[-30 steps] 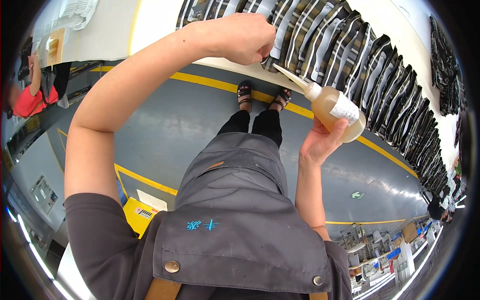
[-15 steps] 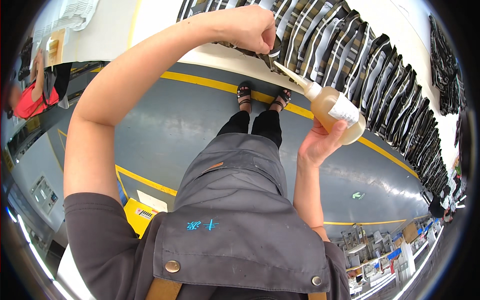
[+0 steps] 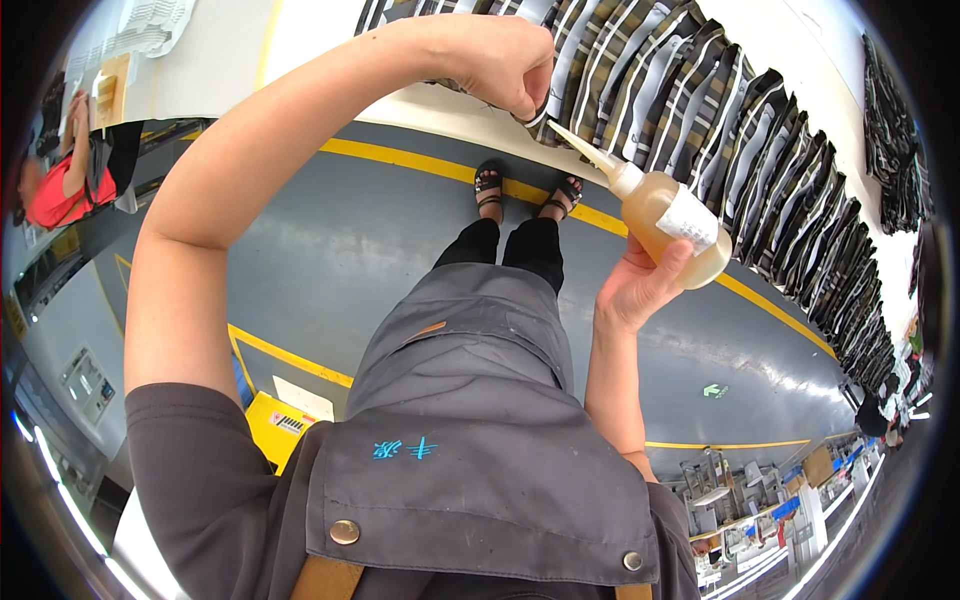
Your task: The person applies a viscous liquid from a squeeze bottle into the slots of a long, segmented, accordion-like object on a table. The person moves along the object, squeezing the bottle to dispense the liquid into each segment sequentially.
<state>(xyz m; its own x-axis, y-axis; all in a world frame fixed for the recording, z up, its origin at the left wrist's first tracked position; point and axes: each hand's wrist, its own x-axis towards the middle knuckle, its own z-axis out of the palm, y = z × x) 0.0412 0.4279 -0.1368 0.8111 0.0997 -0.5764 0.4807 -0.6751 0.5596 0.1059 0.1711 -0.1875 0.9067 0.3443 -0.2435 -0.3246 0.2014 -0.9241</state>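
Note:
My left hand [image 3: 508,68] is closed in a pinch on the edge of a dark fabric piece [image 3: 533,114] with a white strip, at the near edge of a row of overlapping olive-and-black plaid pieces [image 3: 670,105] with white strips. My right hand [image 3: 645,280] grips a squeeze bottle [image 3: 668,222] of amber liquid with a white label. The long pale nozzle [image 3: 577,142] points up-left, its tip right beside the pinched piece. Whether the tip touches it, I cannot tell.
The plaid row lies along a white table [image 3: 420,105] that curves down the right. A dark garment pile [image 3: 883,120] sits beyond. A person in red [image 3: 75,190] is at the far left, near pale sheets [image 3: 140,25]. A yellow object [image 3: 280,430] stands behind my left elbow.
My left hand has shifted slightly, and the pinched dark piece now shows lifted beside the nozzle tip. My right hand and the bottle have moved only a little.

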